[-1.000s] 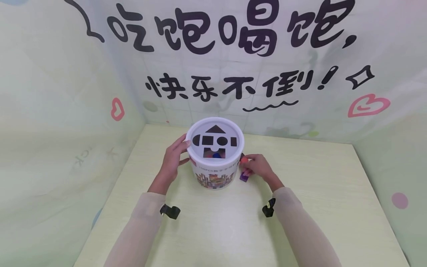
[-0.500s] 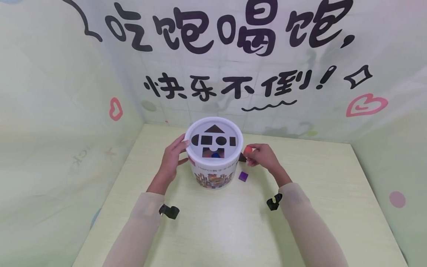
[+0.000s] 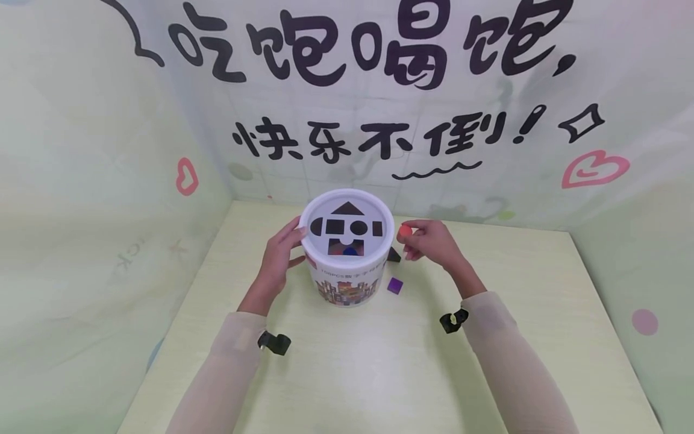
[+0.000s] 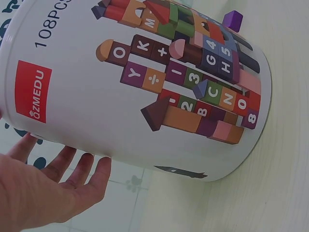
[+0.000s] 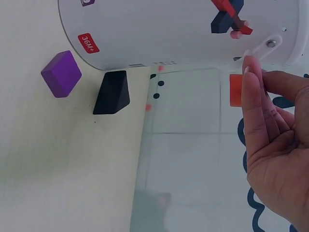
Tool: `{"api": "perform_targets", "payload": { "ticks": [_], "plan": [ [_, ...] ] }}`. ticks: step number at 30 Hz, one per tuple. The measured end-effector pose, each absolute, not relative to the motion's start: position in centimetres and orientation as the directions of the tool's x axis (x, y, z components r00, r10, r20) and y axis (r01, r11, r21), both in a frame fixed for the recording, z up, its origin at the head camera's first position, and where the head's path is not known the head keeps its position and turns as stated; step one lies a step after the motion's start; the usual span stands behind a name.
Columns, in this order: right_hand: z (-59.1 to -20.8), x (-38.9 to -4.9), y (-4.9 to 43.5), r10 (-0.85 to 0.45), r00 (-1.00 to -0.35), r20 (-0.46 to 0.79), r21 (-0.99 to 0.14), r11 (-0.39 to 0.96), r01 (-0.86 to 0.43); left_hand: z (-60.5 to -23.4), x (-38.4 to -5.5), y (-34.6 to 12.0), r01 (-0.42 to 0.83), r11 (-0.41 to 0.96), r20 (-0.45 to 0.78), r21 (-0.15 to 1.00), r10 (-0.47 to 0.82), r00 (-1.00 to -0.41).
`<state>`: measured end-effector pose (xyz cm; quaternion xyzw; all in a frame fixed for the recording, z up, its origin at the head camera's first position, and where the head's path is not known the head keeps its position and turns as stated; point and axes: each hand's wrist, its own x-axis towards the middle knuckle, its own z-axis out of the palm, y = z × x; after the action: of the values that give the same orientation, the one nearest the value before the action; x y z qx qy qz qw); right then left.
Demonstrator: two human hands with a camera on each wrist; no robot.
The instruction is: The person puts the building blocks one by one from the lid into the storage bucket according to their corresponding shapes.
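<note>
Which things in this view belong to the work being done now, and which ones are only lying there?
In use now:
- orange-red block, held in the fingers of the right hand
- white bucket with shape-cut lid, touched by the left hand

Only lying on the table, perhaps for later:
- purple block
- dark block, near the bucket

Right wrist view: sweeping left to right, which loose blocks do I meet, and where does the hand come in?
Purple block → black block → orange-red block → right hand pinching it. The white bucket spans several of these along the top, so it is left out.
</note>
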<state>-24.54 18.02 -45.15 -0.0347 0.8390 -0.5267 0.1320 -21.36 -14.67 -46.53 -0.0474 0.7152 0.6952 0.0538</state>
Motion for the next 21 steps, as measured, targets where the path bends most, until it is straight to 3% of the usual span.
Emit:
{"api": "perform_targets", "payload": {
  "ticks": [21],
  "plan": [
    [-40.6, -23.9, 18.1, -0.263, -0.952, -0.159, -0.872, 0.49, 0.01, -46.5, -21.4, -14.7, -0.146, 0.023, -0.147, 0.989, 0.006, -0.989]
  ]
}}
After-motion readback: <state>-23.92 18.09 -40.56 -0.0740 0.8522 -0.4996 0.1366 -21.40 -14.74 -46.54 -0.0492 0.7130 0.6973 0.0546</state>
